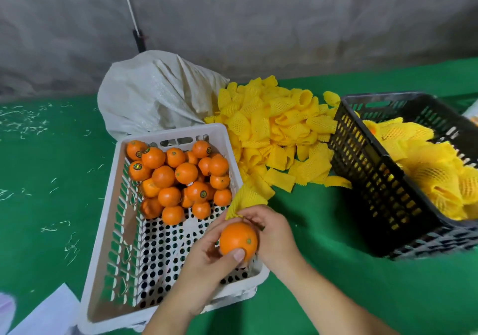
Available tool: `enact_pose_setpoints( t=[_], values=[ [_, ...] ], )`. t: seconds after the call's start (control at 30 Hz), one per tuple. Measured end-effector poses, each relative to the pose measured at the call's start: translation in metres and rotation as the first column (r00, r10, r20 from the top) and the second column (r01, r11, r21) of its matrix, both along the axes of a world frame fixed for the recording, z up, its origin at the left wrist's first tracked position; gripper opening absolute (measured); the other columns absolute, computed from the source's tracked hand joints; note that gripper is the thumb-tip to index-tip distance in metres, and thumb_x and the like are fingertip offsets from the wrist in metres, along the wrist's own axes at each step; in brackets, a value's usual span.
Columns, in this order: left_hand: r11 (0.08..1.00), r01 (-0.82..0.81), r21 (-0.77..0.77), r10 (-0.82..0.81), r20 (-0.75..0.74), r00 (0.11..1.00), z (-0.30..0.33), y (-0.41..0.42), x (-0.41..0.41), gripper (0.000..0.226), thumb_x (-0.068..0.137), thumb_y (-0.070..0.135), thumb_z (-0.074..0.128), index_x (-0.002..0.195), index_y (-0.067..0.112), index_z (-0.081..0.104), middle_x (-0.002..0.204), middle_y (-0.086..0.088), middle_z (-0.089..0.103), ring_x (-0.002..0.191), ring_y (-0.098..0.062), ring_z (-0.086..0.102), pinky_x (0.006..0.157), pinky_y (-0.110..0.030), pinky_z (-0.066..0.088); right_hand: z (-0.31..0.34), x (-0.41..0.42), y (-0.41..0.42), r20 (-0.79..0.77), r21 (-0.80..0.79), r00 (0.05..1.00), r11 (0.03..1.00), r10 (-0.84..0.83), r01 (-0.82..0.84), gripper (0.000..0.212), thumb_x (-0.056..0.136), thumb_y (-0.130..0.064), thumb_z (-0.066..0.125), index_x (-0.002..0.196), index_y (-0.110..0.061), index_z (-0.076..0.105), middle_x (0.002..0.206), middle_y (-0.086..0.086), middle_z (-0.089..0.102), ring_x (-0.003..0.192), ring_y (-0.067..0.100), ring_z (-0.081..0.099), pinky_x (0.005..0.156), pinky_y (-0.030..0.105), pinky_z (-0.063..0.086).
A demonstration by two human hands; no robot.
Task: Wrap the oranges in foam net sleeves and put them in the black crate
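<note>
Head view: our left hand (pixel 207 254) grips orange (pixel 238 241); right hand (pixel 271 231) pinches sleeve (pixel 245 201) at 12 o'clock. We should spread mouth wide, push fruit through, centre it.

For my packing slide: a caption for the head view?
Both hands hold an orange and foam sleeve over the white crate.

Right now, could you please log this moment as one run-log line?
left hand: holds orange | right hand: pinches foam sleeve | orange: unwrapped | black crate: holds wrapped fruit
</note>
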State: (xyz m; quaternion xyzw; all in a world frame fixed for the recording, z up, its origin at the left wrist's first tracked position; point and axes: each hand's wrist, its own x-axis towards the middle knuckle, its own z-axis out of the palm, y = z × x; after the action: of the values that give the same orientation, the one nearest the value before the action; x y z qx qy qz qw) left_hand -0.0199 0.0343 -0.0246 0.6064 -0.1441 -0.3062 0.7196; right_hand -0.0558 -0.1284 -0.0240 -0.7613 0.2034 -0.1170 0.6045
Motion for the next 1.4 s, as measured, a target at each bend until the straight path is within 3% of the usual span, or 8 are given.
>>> enact_pose_setpoints(
  t=[0.2, 0.3, 0.57, 0.73, 0.9, 1.07, 1.23, 1.4],
  values=[
    [0.998, -0.063, 0.027, 0.063, -0.002, 0.998, -0.007, -0.004, 0.002, 0.055, 0.068, 0.042, 0.09, 0.121, 0.039, 0.078, 0.124, -0.007, 0.075, 0.105, -0.029, 0.076, 0.079, -0.032, 0.063, 0.0, -0.004, -0.013, 0.026, 0.024, 1.0, 1.0, -0.002, 0.001, 0.018, 0.096, -0.01, 0.071, 0.094, -0.028, 0.077, 0.091, -0.012, 0.077, 0.089, 0.004, 0.072, 0.08, 0.02, 0.054],
    [0.988, -0.143, 0.051, 0.14, 0.043, 0.989, -0.008, -0.006, 0.001, 0.054, 0.066, 0.049, 0.09, 0.118, 0.046, 0.076, 0.116, -0.003, 0.078, 0.101, -0.025, 0.077, 0.079, -0.03, 0.063, 0.002, -0.009, -0.02, 0.029, -0.02, 0.996, 0.996, 0.084, -0.083, 0.009, 0.097, -0.015, 0.068, 0.094, -0.023, 0.072, 0.083, -0.01, 0.072, 0.078, 0.003, 0.065, 0.072, 0.02, 0.05],
    [0.884, -0.449, 0.129, 0.387, 0.335, 0.859, -0.023, -0.015, 0.001, 0.064, 0.081, 0.038, 0.089, 0.122, 0.049, 0.042, 0.126, -0.001, 0.051, 0.102, -0.007, 0.065, 0.079, -0.023, 0.058, 0.007, -0.017, -0.018, 0.138, -0.414, 0.962, 0.896, 0.236, -0.161, 0.005, 0.103, -0.039, 0.054, 0.107, -0.037, 0.056, 0.097, -0.016, 0.06, 0.087, 0.005, 0.058, 0.072, 0.029, 0.051],
    [0.839, -0.463, 0.284, 0.273, 0.515, 0.812, -0.028, -0.022, 0.0, 0.055, 0.092, 0.028, 0.077, 0.137, 0.037, 0.047, 0.128, 0.012, 0.044, 0.114, 0.025, 0.044, 0.085, -0.006, 0.042, 0.004, -0.023, 0.003, 0.282, -0.508, 0.933, 0.86, 0.224, -0.053, 0.015, 0.102, -0.028, 0.058, 0.113, -0.022, 0.066, 0.106, -0.016, 0.058, 0.097, 0.01, 0.058, 0.079, 0.028, 0.05],
    [0.906, -0.413, 0.093, 0.382, 0.238, 0.893, -0.03, -0.016, 0.008, 0.04, 0.099, 0.009, 0.067, 0.129, 0.031, 0.051, 0.121, -0.006, 0.065, 0.105, -0.01, 0.07, 0.077, -0.024, 0.057, 0.008, -0.026, 0.025, 0.266, -0.511, 0.934, 0.856, 0.24, -0.074, 0.029, 0.101, -0.031, 0.055, 0.129, -0.029, 0.055, 0.113, -0.019, 0.051, 0.104, 0.005, 0.052, 0.086, 0.02, 0.047],
    [0.924, -0.355, -0.141, 0.337, -0.14, 0.931, -0.025, -0.008, 0.01, 0.045, 0.1, 0.022, 0.045, 0.144, 0.026, 0.052, 0.126, -0.014, 0.073, 0.112, -0.033, 0.073, 0.088, -0.045, 0.062, -0.003, -0.022, 0.04, 0.137, -0.4, 0.96, 0.9, 0.246, -0.173, 0.062, 0.09, -0.04, 0.074, 0.142, -0.037, 0.04, 0.137, -0.019, 0.034, 0.104, 0.0, 0.059, 0.085, 0.01, 0.05],
    [0.951, -0.249, -0.182, 0.235, -0.095, 0.967, -0.016, -0.003, 0.005, 0.051, 0.102, 0.01, 0.061, 0.149, 0.027, 0.05, 0.133, -0.012, 0.07, 0.116, -0.03, 0.072, 0.089, -0.038, 0.061, -0.006, -0.014, 0.033, 0.295, -0.393, 0.947, 0.92, 0.126, 0.0, 0.042, 0.098, -0.017, 0.068, 0.14, -0.014, 0.062, 0.129, -0.002, 0.052, 0.094, 0.005, 0.062, 0.087, 0.032, 0.058],
    [0.922, -0.341, -0.184, 0.327, -0.098, 0.94, -0.01, -0.003, 0.004, 0.057, 0.087, 0.025, 0.078, 0.139, 0.03, 0.054, 0.126, -0.007, 0.072, 0.108, -0.024, 0.074, 0.082, -0.034, 0.062, -0.002, -0.006, 0.027, 0.304, -0.393, 0.952, 0.915, 0.032, 0.095, 0.025, 0.098, -0.006, 0.065, 0.121, -0.01, 0.073, 0.11, -0.004, 0.064, 0.086, 0.0, 0.064, 0.079, 0.023, 0.057]
  ],
)
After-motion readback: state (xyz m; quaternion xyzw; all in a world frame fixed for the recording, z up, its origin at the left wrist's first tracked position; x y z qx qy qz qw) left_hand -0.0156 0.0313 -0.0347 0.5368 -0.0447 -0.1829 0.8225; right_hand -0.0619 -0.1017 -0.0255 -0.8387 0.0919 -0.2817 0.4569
